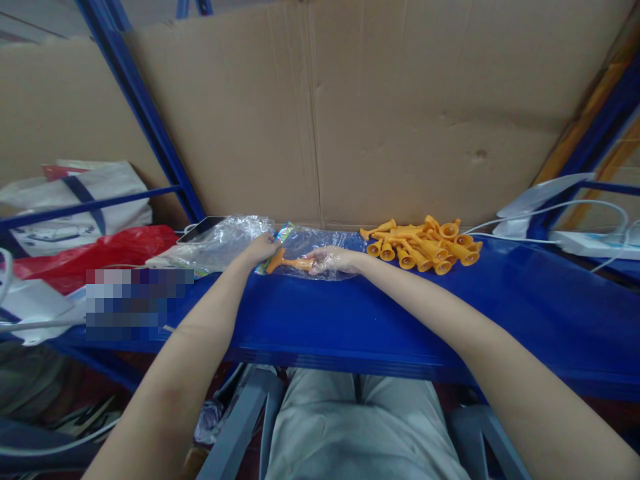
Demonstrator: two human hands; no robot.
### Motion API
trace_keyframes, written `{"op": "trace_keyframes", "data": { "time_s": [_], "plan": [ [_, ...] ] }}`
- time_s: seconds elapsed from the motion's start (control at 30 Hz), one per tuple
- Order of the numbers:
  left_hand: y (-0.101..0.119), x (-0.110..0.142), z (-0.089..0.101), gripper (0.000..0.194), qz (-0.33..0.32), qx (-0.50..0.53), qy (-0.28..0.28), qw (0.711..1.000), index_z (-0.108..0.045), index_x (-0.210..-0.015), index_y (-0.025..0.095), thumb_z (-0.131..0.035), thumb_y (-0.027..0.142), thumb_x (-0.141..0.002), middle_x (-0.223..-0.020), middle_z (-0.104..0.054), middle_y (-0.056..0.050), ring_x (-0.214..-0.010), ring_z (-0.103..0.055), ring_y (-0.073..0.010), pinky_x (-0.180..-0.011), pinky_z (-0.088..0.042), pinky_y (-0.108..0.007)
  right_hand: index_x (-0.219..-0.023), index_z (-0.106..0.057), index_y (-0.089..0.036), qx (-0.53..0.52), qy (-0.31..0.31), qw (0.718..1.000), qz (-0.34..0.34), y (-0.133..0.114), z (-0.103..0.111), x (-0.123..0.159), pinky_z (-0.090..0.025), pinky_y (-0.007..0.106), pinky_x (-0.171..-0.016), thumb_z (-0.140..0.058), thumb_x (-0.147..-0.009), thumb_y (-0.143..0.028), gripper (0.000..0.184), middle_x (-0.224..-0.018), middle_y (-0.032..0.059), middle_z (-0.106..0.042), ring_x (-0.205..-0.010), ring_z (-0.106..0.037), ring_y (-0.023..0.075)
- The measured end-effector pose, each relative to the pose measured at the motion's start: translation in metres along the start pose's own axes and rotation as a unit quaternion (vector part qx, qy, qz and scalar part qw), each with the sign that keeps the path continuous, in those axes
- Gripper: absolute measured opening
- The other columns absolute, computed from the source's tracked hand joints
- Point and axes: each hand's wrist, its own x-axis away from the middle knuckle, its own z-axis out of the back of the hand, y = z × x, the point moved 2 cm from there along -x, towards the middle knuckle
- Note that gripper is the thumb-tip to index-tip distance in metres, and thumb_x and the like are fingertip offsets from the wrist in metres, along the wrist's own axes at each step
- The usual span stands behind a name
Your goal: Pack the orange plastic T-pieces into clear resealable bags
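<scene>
In the head view, your right hand (330, 261) is closed around the stem of an orange piece (290, 263), with clear film lying about the fingers; whether they are inside the clear plastic bag (327, 235) or outside it is hard to tell. The wider end of the piece points away from that grip, toward your left hand (262, 247), near the bag's printed strip (284, 233). Your left fingers are pinched on the bag's edge by that strip. Just right of your right-hand grip, a heap of similar orange pieces (425, 245) lies on the blue table (325, 320). Left of your left hand are crumpled clear bags (227, 237), and farther left a red bag (125, 252). Beyond both grips stands the cardboard (300, 120).
</scene>
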Motion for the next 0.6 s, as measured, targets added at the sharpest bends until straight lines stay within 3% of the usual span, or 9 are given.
{"op": "trace_keyframes", "data": {
  "time_s": [0.1,0.17,0.33,0.6],
  "plan": [
    [0.006,-0.004,-0.011,0.040,-0.105,-0.022,0.093,0.990,-0.053,-0.117,0.013,-0.052,0.030,-0.080,-0.119,-0.060,-0.016,-0.115,-0.054,-0.0273,-0.097,-0.042,-0.038,-0.109,-0.068,-0.018,-0.012,-0.014,1.000,-0.017,-0.006,-0.001,0.005,-0.048,0.025,-0.086,-0.069,-0.065,-0.002,0.047,-0.102,0.0044,-0.069,-0.089,-0.061,0.0128],
    [0.010,-0.005,-0.022,0.045,-0.182,-0.029,0.110,0.977,-0.048,-0.123,0.014,-0.050,0.031,-0.082,-0.132,-0.052,-0.016,-0.128,-0.043,-0.0266,-0.106,-0.033,-0.042,-0.108,-0.068,-0.019,-0.019,-0.030,0.999,-0.019,-0.011,-0.002,0.009,-0.047,0.026,-0.088,-0.065,-0.066,0.000,0.046,-0.101,0.0036,-0.069,-0.089,-0.062,0.0124],
    [0.017,-0.007,-0.041,0.047,-0.266,-0.047,0.053,0.961,-0.044,-0.128,0.017,-0.044,0.036,-0.086,-0.147,-0.035,-0.015,-0.139,-0.026,-0.0300,-0.110,-0.022,-0.054,-0.099,-0.072,-0.019,0.002,-0.045,0.999,-0.010,-0.012,0.000,0.009,-0.047,0.028,-0.090,-0.061,-0.062,0.004,0.045,-0.099,0.0024,-0.071,-0.090,-0.062,0.0129],
    [0.023,-0.009,-0.050,0.053,-0.275,-0.027,-0.016,0.961,-0.041,-0.136,0.017,-0.036,0.044,-0.090,-0.149,-0.034,-0.013,-0.142,-0.017,-0.0287,-0.112,-0.019,-0.051,-0.089,-0.073,-0.014,0.009,0.043,0.999,0.005,-0.001,0.001,0.002,-0.049,0.025,-0.083,-0.063,-0.065,0.001,0.030,-0.090,0.0034,-0.072,-0.076,-0.062,0.0105]
  ]
}}
